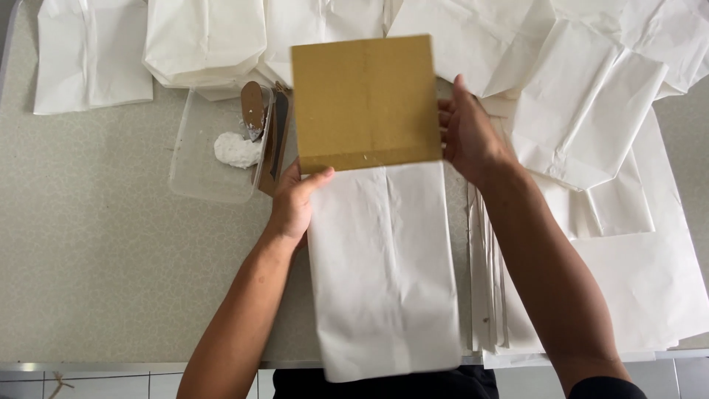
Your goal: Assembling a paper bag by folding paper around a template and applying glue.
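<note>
Cardboard sheet (365, 103) btwn both grips: left hand (294, 205) at bottom-left corner, right hand (467, 133) at right edge.

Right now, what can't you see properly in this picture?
Head view:
- Top end of the white paper bag: hidden under the brown cardboard sheet.
- Right hand: fingertips hidden behind the cardboard.
- Left hand: fingers tucked under the bag; only the thumb shows.
- Scraper in the clear plastic tray: its lower end is buried in white paste.
- Paper stacks at the back: cut off by the top edge.
</note>
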